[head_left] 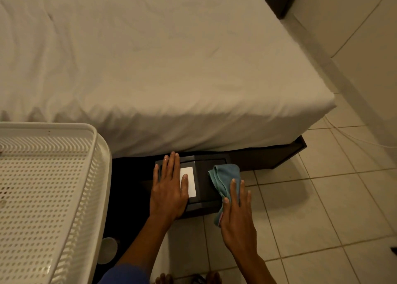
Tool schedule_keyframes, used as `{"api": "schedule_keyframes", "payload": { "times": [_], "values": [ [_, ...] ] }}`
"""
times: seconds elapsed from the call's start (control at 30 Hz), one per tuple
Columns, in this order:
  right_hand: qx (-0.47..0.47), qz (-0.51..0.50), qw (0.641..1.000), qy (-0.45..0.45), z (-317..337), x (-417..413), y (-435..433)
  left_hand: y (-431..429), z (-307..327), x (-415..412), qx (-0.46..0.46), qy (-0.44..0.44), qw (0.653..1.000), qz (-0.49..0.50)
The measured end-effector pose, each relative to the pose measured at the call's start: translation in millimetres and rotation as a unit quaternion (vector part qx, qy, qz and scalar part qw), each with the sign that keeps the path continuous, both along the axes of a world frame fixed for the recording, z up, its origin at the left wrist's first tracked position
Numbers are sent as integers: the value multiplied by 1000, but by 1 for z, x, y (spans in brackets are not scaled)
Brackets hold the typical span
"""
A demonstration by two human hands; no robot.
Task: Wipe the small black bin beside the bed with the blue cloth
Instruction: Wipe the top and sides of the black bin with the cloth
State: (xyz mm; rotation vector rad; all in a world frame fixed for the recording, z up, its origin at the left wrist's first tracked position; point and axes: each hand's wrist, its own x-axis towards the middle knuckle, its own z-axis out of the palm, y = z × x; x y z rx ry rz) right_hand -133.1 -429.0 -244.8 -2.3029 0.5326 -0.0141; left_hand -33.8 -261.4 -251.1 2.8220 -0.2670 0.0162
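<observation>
My left hand is resting flat on the small black bin; at its 3 o'clock my right hand, fingers straight, is pressing the blue cloth, seemingly without pinching it.

Bin black w/ white label; cloth blue; bed sheet white; basket white, perforated grid; floor tiles off-white; sleeve blue.

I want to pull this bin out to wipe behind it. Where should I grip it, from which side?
Likely the near rim of the black bin, from the tiled floor side: its far edge meets the bed and the white basket crowds its left.
</observation>
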Motion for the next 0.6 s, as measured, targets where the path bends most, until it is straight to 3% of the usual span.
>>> {"api": "schedule_keyframes", "payload": {
  "times": [0.13,0.37,0.6],
  "values": [
    [24,11,1000,7,-9,-3,-1,4,-1,-3,7,2,1000,-16],
    [-51,80,995,21,5,68,-21,4,0,-1,12,-1,1000,-24],
    [-15,76,997,-2,2,77,-24,2,-1,-1,5,-2,1000,-4]
  ]
}}
